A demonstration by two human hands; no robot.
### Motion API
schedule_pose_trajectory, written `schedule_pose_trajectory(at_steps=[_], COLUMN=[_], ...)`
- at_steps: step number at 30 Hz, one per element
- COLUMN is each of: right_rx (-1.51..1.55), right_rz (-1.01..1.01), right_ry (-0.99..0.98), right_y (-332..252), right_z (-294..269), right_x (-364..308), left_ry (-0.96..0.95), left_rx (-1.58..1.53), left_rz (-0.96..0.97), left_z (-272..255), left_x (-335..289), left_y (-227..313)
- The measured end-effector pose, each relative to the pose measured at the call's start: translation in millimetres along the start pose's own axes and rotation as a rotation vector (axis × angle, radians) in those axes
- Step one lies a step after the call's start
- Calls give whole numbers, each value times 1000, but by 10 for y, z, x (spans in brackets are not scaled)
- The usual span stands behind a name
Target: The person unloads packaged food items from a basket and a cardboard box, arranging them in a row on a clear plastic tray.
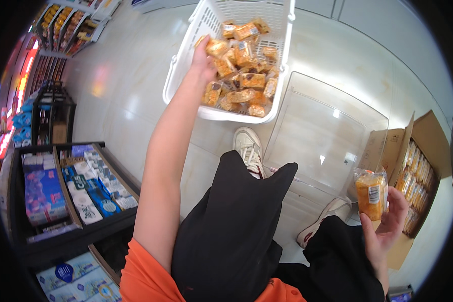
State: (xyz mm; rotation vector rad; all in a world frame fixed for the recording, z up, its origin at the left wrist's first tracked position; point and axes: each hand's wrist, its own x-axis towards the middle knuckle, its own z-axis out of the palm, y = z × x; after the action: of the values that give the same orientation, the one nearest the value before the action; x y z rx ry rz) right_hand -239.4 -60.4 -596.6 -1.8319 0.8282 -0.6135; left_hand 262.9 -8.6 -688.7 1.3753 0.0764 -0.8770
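My left hand (203,64) reaches into a white plastic basket (186,65), its fingers closed on a wrapped snack cake (217,48) near the left wall. Below and beside it lies a loose heap of similar golden cakes (252,80) in clear wrappers, some with dark bits. On the right, my right hand (387,226) holds up another wrapped cake (370,201), with a white label facing me. That cake is in front of an open cardboard box (430,128) filled with rows of wrapped cakes.
A clear plastic bin (307,136) stands on the tiled floor (131,85) between basket and box. My two shoes (249,146) are near it. At left are dark shelves (93,226) with packs of tissues, and farther back a snack rack (60,25).
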Motion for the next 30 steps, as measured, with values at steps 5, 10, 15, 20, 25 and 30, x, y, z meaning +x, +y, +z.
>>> schedule_pose_trajectory(at_steps=[5,10,15,20,25,30], right_rx=[-46,-49,142,202,218,387], right_rz=[26,-8,148,155,160,270], right_ry=[-46,-66,40,-40,-192,-248], right_y=[-48,-61,-121,-60,50,-140], right_z=[33,44,144,128,8,111], right_x=[59,82,75,91,15,53], left_ry=[115,291,231,251,102,-20], left_rx=[675,1123,1247,1069,751,537], left_rz=[2,110,389,369,54,47], left_z=[-439,-91,-137,-231,-167,-266], left_x=[478,331,370,420,357,319], left_y=[-264,-424,-449,-596,-475,-433])
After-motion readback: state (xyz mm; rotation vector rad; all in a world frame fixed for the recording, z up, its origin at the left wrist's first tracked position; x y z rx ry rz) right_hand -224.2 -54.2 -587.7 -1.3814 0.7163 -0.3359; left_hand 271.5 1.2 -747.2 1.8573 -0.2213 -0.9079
